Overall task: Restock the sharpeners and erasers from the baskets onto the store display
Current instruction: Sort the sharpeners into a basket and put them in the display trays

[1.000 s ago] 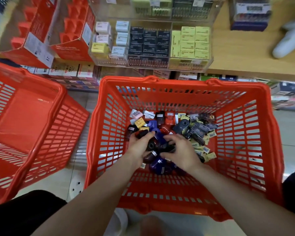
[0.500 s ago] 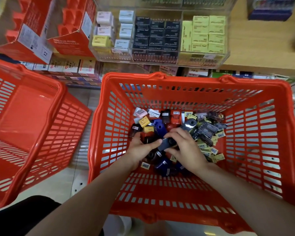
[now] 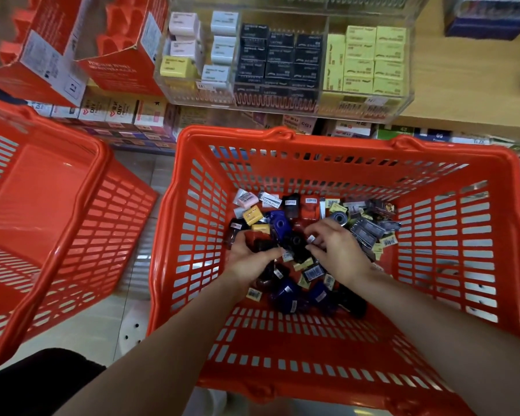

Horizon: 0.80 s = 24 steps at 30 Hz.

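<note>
We see both hands down in the heap of sharpeners and erasers. The left hand (image 3: 249, 259) has its fingers curled over dark pieces at the heap's left side; what exactly it clasps is hidden beneath the palm, so we cannot tell whether it grasps one or only rests there. The right hand (image 3: 336, 250) curls its fingers toward a black sharpener (image 3: 296, 244) with a round hole, thumb and forefinger close on either side of it; whether they pinch it or only touch it we cannot make out.

The heap lies on the floor of the red basket (image 3: 192, 235), gathered toward its far wall and middle, with the near part of the floor bare. We cannot count the pieces: they overlap and many are blurred. We can pick out two blue sharpeners near the hands' wrists, one blue sharpener (image 3: 278, 222) beyond the fingers, two yellow erasers, one pink eraser (image 3: 246, 199) near the far left corner, and a cluster of grey packets (image 3: 370, 226) toward the far right.

A second red basket (image 3: 72, 205) stands tilted to the left, cut off by the frame edge. Beyond both, a clear display case (image 3: 282, 94) on the shelf holds three groups: pale mixed boxes left, black boxes (image 3: 278, 58) in the middle, yellow-green boxes (image 3: 373, 61) right. Two red cartons (image 3: 111, 49) stand left of the case, their tops cut off.
</note>
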{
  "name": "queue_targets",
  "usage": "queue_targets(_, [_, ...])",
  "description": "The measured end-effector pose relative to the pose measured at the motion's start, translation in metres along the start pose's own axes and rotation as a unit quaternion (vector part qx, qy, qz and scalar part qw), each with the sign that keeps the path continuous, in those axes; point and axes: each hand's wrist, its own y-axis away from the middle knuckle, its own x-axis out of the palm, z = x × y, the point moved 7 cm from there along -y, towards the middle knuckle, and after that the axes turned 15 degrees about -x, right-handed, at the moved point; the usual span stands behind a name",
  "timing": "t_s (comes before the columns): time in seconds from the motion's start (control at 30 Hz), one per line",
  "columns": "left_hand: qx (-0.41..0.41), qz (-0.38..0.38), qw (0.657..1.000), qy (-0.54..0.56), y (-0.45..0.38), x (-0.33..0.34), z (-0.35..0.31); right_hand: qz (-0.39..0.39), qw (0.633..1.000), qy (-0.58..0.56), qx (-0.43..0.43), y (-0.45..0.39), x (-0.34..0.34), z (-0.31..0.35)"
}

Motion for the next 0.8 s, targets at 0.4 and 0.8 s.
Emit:
queue_targets(0.4, [-0.021, 0.028, 0.995, 0.098, 0.006, -0.026, 0.011, -0.093, 0.991, 0.081, 0.053, -0.017, 0.018, 0.037])
queue_targets(0.8, [0.047, 0.031, 0.994, 0.088, 0.015, -0.031, -0.012, -0.108, 0.987, -0.071, 0.095, -0.033, 0.015, 0.038])
